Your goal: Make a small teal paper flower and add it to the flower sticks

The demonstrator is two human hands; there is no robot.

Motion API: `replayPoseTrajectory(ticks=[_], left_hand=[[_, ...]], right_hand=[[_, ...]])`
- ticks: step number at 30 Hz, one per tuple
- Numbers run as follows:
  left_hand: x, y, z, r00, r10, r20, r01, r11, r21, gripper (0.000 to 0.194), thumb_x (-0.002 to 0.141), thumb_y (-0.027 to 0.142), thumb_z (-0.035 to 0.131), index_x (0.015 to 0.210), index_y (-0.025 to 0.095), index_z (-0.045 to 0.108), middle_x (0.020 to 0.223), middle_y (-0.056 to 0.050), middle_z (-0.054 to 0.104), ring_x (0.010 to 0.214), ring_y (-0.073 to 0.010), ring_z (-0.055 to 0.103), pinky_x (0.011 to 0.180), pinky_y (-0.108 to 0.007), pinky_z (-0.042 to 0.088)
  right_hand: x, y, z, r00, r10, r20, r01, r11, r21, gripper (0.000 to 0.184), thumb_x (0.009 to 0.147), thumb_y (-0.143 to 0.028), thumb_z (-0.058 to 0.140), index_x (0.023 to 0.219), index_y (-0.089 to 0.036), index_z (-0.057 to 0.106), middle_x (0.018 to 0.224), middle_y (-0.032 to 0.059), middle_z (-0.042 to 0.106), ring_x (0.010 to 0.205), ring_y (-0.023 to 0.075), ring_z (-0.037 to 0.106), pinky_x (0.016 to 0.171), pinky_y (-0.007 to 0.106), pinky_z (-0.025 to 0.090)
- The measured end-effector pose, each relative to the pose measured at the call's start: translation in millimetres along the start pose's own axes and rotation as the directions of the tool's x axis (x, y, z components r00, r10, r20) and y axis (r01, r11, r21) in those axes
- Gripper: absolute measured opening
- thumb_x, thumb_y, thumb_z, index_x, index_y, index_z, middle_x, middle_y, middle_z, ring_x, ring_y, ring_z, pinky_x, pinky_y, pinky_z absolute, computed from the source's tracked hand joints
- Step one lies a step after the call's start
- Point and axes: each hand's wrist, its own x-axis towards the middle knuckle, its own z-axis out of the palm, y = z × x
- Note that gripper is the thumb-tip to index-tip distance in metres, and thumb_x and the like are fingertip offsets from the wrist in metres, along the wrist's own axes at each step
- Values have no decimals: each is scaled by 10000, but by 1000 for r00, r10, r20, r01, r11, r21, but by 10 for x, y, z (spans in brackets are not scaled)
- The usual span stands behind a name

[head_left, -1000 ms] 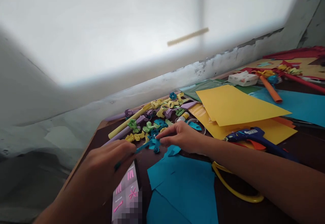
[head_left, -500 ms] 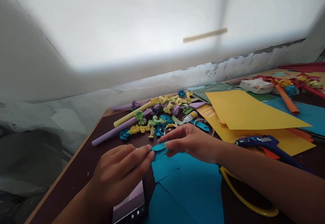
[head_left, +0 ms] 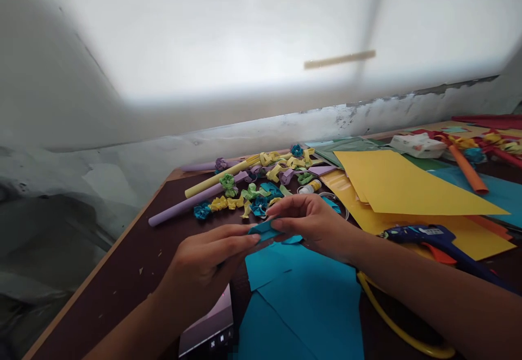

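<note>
**Small blue paper piece [head_left: 264, 231] pinched between two hands**

At far left on the table [head_left: 118, 289], a purple paper tube [head_left: 183, 209] lies slanted, its near end toward the lower left. The left forearm rises from the bottom edge; the left hand [head_left: 204, 262] shows its back, fingers stretched to the right, their tips closed on the blue piece's left end. Below this hand lies a phone [head_left: 210, 330], partly covered.

The piece sits between the fingertips, just beyond the far edge of some blue sheets [head_left: 305, 300]. Its long axis runs roughly left to right, the right end slightly higher in view.

The right forearm reaches in from the right edge, slanting up and leftward. The right hand [head_left: 316, 227] points left, index finger arched and thumb beneath, gripping the piece's right end. Farther right rests a blue glue gun [head_left: 424, 235].
</note>
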Motion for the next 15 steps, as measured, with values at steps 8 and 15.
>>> replayPoseTrajectory(ticks=[8,15], left_hand=[[29,97,52,955,-231,-183,224,973,-62,130,850,128,766,914,239,788,884,11,812,777,-130,769,740,-164,612],[74,195,104,873,-469,-131,427,867,-257,62,857,267,762,812,226,769,729,8,779,604,-146,705,521,-212,569]], right_hand=[[-55,-40,52,996,-79,47,85,988,-131,255,735,-279,902,973,-223,830,900,36,799,800,148,755,731,250,622],[-138,-61,128,903,-427,37,393,789,-473,137,830,-298,830,956,-244,837,893,40,799,826,184,745,712,285,607]])
